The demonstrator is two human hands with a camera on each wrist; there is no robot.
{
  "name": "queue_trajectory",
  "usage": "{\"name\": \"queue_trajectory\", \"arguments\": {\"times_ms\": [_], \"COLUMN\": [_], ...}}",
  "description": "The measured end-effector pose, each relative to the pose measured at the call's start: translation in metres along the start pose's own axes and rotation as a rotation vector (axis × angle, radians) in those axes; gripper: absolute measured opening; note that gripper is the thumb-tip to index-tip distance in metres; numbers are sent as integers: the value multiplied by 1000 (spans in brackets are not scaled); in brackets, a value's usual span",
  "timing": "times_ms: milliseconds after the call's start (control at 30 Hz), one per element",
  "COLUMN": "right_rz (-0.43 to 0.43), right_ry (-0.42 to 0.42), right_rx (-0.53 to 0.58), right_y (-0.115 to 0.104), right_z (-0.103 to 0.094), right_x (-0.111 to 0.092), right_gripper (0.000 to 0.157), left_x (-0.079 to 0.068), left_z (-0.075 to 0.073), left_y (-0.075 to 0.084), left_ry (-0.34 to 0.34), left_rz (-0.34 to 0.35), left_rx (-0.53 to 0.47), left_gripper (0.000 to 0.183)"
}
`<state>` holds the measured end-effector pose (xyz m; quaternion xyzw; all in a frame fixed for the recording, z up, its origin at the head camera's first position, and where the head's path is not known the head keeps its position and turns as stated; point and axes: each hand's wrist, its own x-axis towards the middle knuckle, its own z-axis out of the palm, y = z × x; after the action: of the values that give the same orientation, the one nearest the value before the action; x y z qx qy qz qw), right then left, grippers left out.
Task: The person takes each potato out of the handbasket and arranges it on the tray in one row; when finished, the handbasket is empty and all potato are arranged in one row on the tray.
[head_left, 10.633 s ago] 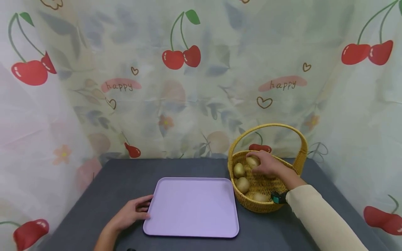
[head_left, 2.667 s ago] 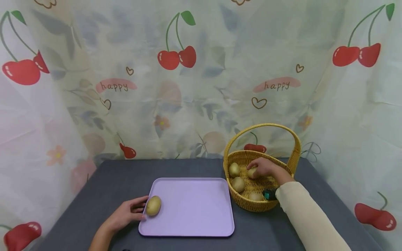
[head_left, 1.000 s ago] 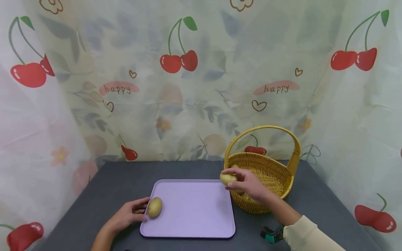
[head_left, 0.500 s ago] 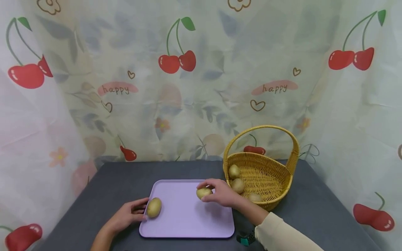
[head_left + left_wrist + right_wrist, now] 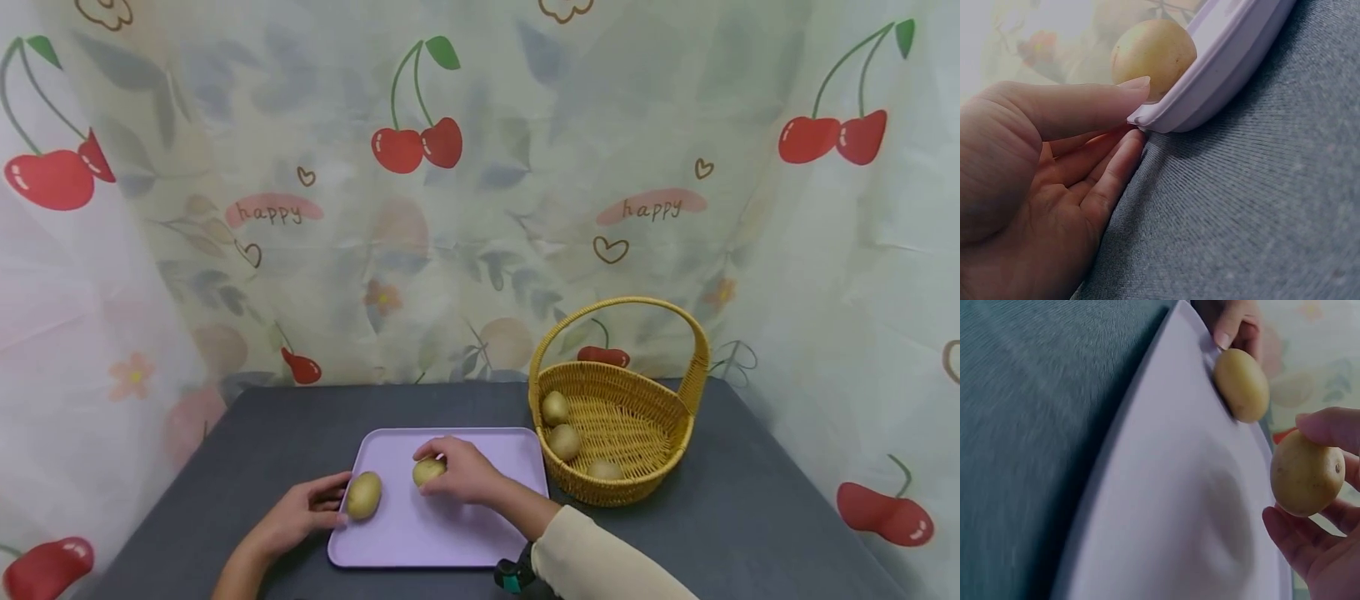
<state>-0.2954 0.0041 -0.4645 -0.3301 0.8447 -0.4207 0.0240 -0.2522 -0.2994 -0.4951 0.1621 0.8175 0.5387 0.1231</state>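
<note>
A potato [image 5: 429, 472] is gripped between the thumb and fingers of my right hand [image 5: 467, 473]. It hangs over the middle of the lilac tray [image 5: 420, 537], apart from the surface in the right wrist view, with a shadow below. A second potato [image 5: 363, 496] lies on the tray beside its left edge. At that edge is my left hand [image 5: 292, 517]. The left wrist view shows its thumb [image 5: 1094, 106] on top of the rim and its fingers [image 5: 1113, 169] curled against the outside and underside, holding the tray.
Right of the tray stands a yellow wicker basket [image 5: 592, 490] with a tall arched handle [image 5: 630, 302]. Three potatoes [image 5: 564, 442] lie along its left and front inside. A dark grey cloth [image 5: 292, 417] covers the table, and a cherry-patterned curtain [image 5: 480, 275] hangs behind.
My right hand took a potato out of the basket and carried it left over the tray. An earlier potato appeared at the tray's left edge. The left hand stayed at the rim.
</note>
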Motion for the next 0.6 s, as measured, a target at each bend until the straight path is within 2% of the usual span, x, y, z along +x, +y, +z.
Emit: {"name": "queue_trajectory", "arguments": {"times_ms": [200, 400, 600], "right_rz": [20, 66, 121], "right_ry": [52, 130, 199], "right_rx": [14, -13, -50], "right_y": [0, -1, -5], "right_z": [27, 50, 64], "right_x": [11, 17, 19], "right_gripper": [39, 42, 50], "left_x": [1, 0, 0], "left_z": [-2, -1, 0], "left_y": [-1, -1, -1], "left_ry": [3, 2, -4], "left_rz": [-11, 12, 15], "left_rx": [35, -10, -41], "left_gripper": [70, 70, 71]}}
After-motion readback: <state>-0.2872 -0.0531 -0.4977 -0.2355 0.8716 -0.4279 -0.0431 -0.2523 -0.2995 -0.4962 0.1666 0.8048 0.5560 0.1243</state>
